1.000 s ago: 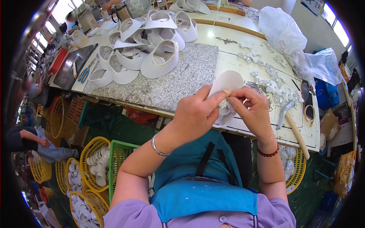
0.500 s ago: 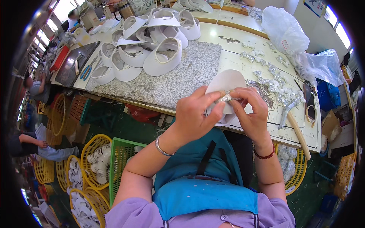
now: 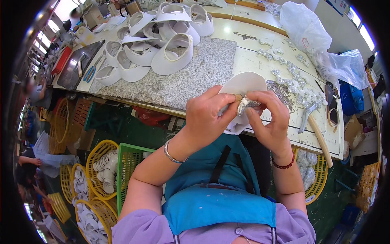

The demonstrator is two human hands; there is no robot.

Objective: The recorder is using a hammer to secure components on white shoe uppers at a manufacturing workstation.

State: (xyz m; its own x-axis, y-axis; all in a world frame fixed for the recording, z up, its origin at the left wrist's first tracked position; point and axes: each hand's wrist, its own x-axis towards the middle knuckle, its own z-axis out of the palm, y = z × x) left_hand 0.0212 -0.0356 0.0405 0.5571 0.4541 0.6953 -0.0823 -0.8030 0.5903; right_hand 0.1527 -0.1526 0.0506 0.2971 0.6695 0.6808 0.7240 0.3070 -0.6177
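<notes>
A white visor (image 3: 245, 83) is held between my two hands over the near edge of the table, its rounded brim pointing away from me. My left hand (image 3: 208, 117) grips the visor from the left, thumb and forefinger closed at the base of its brim. From the other side, my right hand (image 3: 271, 116) pinches a small silvery, glittery bow-like ornament (image 3: 245, 105) against the same spot. The fingers cover part of the ornament. Several similar silver ornaments (image 3: 300, 87) lie on the table beyond my right hand, next to a pile of thin metal strips (image 3: 280, 91).
Several white visors (image 3: 174, 55) are heaped on a speckled stone slab (image 3: 211, 61). A hammer (image 3: 315, 130) lies at the table's right. Blue-handled scissors (image 3: 90, 73) rest far left. Below stand yellow baskets (image 3: 91, 179) and a green crate (image 3: 122, 179). Clear plastic bags (image 3: 306, 30) sit back right.
The silver ornament has turned between my fingertips and stands more upright. Both hands stay at nearly the same place on the visor. On the left, a person in the background has shifted.
</notes>
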